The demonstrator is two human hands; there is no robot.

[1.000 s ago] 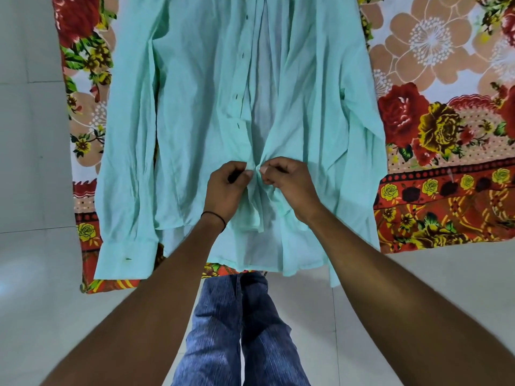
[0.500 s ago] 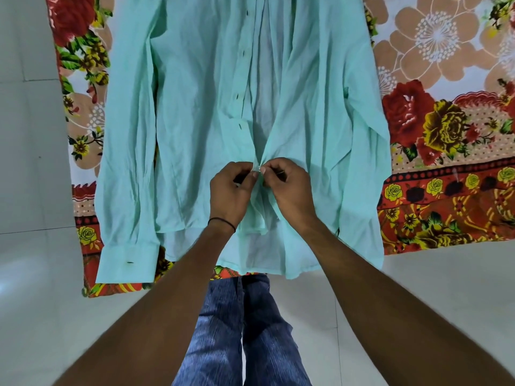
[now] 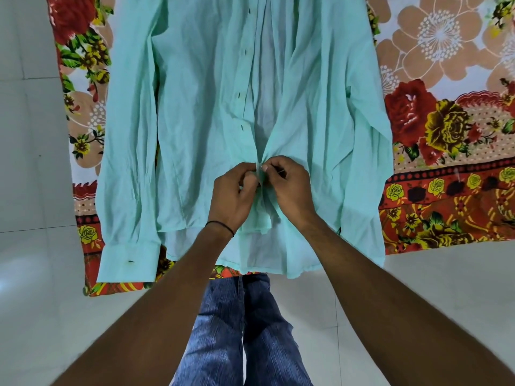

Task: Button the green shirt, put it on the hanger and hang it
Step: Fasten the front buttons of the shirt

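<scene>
The mint-green shirt (image 3: 200, 107) lies spread front-up on a floral cloth, hem toward me and both sleeves straight down its sides. Its front stands open above my hands, with dark buttonholes running up the left placket. My left hand (image 3: 232, 193) pinches the left front edge low on the shirt. My right hand (image 3: 289, 188) pinches the right front edge, and the two edges meet between my fingertips. The button itself is hidden by my fingers. No hanger is in view.
The floral cloth (image 3: 446, 135), red, orange and yellow, covers the white tiled floor (image 3: 30, 190) under the shirt. My legs in blue jeans (image 3: 245, 330) are just below the shirt's hem. A thin black band circles my left wrist.
My two hands have drawn closer together, bringing the shirt's front edges into contact. The view has shifted slightly; the shirt otherwise lies as before.
</scene>
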